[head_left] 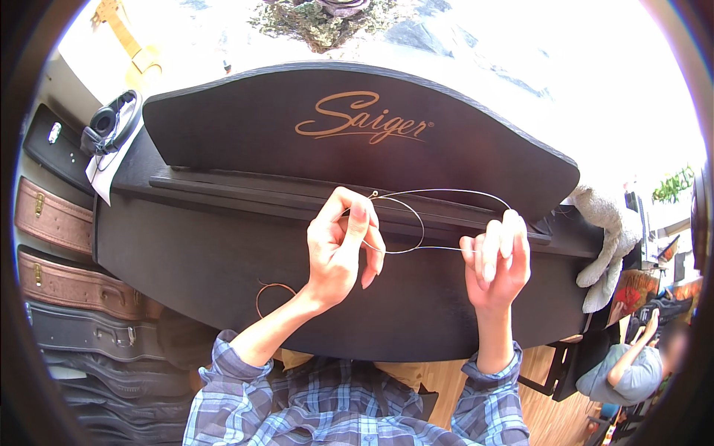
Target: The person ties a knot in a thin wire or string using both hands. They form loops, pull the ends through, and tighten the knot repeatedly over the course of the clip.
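Note:
A thin silvery guitar string (446,190) runs in loose loops between my two hands, above a black, flat-topped piano-like cabinet (193,260). My left hand (342,241) pinches it between thumb and fingers; the small ball end sticks up just above the fingertips. My right hand (498,260) is closed on the other side of the loop, fingers curled toward me, with one strand entering at the fingertips and another lower down. Where exactly the string passes inside the fingers is hidden. Beside my left forearm, a copper-coloured coiled string (259,299) lies on the cabinet, partly covered by the arm.
Behind my hands rises a black music rest (245,111) with gold lettering. Headphones (111,123) and white paper (108,167) lie at the far left, a pale plush toy (611,245) at the right. Instrument cases (63,286) are stacked left; another person (628,372) sits at lower right.

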